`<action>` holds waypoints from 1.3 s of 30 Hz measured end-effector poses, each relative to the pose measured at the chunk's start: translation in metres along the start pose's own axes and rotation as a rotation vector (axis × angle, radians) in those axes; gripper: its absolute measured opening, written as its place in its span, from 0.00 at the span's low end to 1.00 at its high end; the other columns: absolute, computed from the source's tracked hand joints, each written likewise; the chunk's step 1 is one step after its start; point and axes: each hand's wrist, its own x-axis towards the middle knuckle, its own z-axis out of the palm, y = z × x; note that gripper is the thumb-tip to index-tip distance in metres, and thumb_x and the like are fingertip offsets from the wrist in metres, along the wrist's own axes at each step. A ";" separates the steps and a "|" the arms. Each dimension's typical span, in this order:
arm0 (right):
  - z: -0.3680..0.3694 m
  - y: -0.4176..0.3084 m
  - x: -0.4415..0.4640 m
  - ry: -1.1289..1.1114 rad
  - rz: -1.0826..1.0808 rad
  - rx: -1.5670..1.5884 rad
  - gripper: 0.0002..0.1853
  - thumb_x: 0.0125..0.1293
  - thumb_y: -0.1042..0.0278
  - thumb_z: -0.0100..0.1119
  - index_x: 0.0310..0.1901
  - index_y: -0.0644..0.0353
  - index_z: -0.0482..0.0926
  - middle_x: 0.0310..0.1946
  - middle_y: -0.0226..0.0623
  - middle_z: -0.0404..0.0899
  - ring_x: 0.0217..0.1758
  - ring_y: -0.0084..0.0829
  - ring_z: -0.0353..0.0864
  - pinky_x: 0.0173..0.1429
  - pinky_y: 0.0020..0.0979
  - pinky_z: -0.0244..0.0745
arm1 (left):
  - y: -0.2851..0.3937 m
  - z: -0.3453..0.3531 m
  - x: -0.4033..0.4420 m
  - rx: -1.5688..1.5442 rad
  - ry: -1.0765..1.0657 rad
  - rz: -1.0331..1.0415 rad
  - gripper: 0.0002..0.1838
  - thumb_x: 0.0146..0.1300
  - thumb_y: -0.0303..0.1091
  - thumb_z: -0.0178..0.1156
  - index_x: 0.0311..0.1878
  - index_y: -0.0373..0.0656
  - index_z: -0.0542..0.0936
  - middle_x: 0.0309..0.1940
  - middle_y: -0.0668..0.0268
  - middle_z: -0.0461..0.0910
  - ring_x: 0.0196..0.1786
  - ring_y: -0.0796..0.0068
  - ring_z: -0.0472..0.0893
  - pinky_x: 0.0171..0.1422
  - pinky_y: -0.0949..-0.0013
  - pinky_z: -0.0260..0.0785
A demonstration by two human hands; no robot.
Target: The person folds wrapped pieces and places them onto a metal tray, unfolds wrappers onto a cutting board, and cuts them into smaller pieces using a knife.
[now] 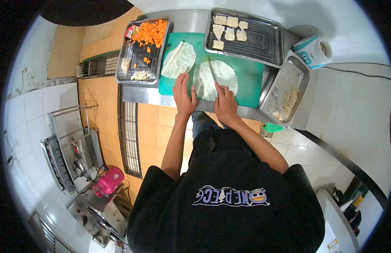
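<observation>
My right hand (226,103) grips a knife (213,72) by its handle, and the blade lies over a round, thin dough sheet (227,76) on the green cutting board (251,86). My left hand (185,95) has its fingers stretched out and holds nothing. Its fingertips are at the lower edge of another pale sheet (180,61), which has a folded or rolled strip along its left side. The left hand is also close to the left edge of the round sheet. Whether it presses on either sheet, I cannot tell.
A metal tray (138,52) at left holds chopped carrots (151,33) and pale pieces. Behind the board, a dark tray (263,46) carries several dough squares (232,22). At right stand a deep metal pan (300,69) with a spoon and pale crumbly food, and a tissue pack (311,51).
</observation>
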 end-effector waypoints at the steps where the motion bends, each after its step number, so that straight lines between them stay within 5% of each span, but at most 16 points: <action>1: 0.001 0.001 0.000 0.010 -0.011 -0.001 0.37 0.69 0.76 0.58 0.80 0.57 0.65 0.63 0.47 0.72 0.62 0.53 0.75 0.66 0.51 0.74 | 0.001 0.000 -0.005 0.040 -0.037 0.002 0.31 0.65 0.26 0.62 0.73 0.40 0.73 0.76 0.56 0.72 0.81 0.49 0.67 0.80 0.46 0.57; 13: 0.004 0.003 0.001 0.005 -0.046 0.006 0.36 0.68 0.76 0.58 0.79 0.57 0.64 0.65 0.46 0.70 0.63 0.54 0.74 0.63 0.55 0.78 | 0.012 0.015 -0.013 0.202 -0.261 0.157 0.27 0.63 0.28 0.66 0.68 0.47 0.81 0.72 0.65 0.77 0.79 0.57 0.70 0.79 0.44 0.58; 24: 0.006 0.003 0.004 0.002 -0.055 -0.009 0.36 0.68 0.76 0.58 0.79 0.56 0.65 0.65 0.46 0.69 0.63 0.54 0.73 0.61 0.56 0.79 | 0.012 0.030 0.004 0.314 -0.354 0.109 0.34 0.72 0.43 0.61 0.77 0.40 0.71 0.83 0.60 0.63 0.87 0.55 0.56 0.84 0.39 0.48; 39: 0.002 0.005 0.005 0.014 -0.088 0.002 0.35 0.67 0.77 0.58 0.78 0.59 0.67 0.65 0.47 0.70 0.61 0.55 0.74 0.61 0.55 0.77 | 0.008 0.045 0.008 0.354 -0.432 0.098 0.37 0.74 0.46 0.56 0.81 0.38 0.66 0.86 0.64 0.59 0.89 0.61 0.51 0.86 0.37 0.42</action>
